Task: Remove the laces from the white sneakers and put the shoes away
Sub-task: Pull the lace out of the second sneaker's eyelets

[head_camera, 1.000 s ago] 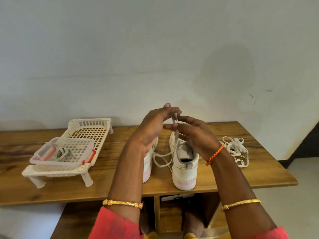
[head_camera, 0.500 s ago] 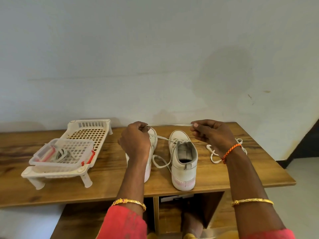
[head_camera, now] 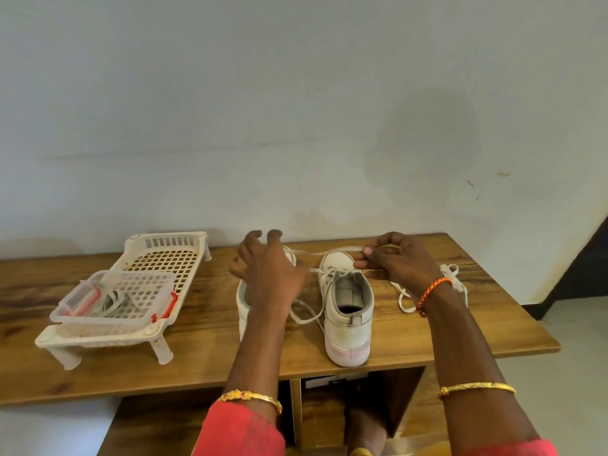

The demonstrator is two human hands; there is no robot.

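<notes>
On the wooden table (head_camera: 204,350), near its front edge: right white sneaker (head_camera: 348,311), heel toward the viewer, pink band on the sole at the back, tongue and collar open, white lace (head_camera: 324,252) partly threaded through the upper eyelets. Stretched from that shoe across to the right hand (head_camera: 396,262), one end of the lace, pinched between thumb and fingertips just above the toe cap. Drooping off the inner side onto the tabletop, a slack loop of the same lace, lying between the two shoes. Just left of it, parallel, the second white sneaker (head_camera: 242,306), mostly hidden behind the left hand (head_camera: 268,274). Hovering over that shoe, the left hand with fingers spread and loosely bent, grasping nothing. Behind the right wrist, on the table's right part, a loose white lace (head_camera: 455,274) in a small heap, partly covered by the forearm. Around the right wrist an orange thread bracelet (head_camera: 431,294); farther up each forearm a gold bangle (head_camera: 477,388); red sleeves at the bottom edge. Well apart to the left, a white perforated plastic rack (head_camera: 177,258) on short legs, carrying a smaller clear basket (head_camera: 112,301) with red clips and unclear contents inside. Behind everything, a pale plaster wall (head_camera: 296,110).
</notes>
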